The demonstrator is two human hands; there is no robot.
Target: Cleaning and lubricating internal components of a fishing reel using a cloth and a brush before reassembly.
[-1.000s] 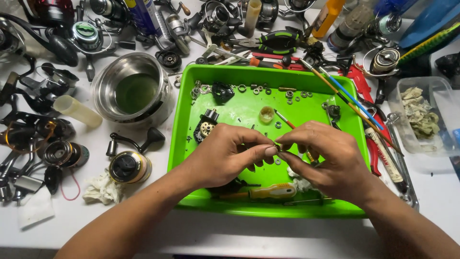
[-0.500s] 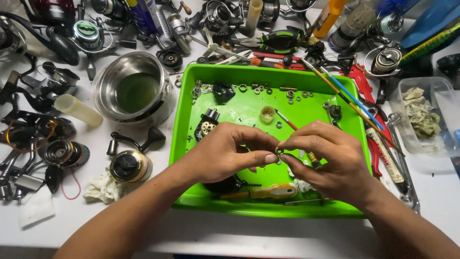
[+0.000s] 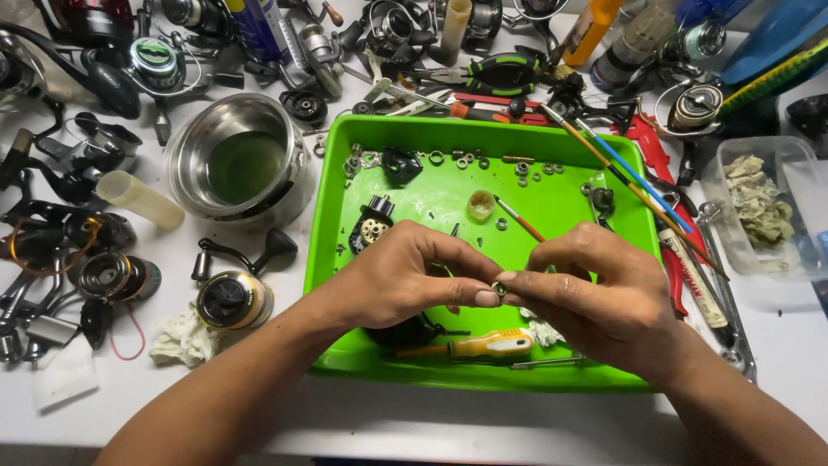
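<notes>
Head view: both hands have closed in since 1 s ago. Left hand (image 3: 405, 280) and right hand (image 3: 604, 293) now pinch 1 small ring part (image 3: 500, 289) between fingertips, above the green tray (image 3: 345, 224). The part is seated in a 2-hand grip; the screwdriver (image 3: 483, 346) lies unused on the tray.

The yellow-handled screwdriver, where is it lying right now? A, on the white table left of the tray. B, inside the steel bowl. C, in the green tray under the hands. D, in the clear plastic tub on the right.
C: the yellow-handled screwdriver lies on the floor of the green tray, near its front edge, just below the left hand and right hand.
</notes>
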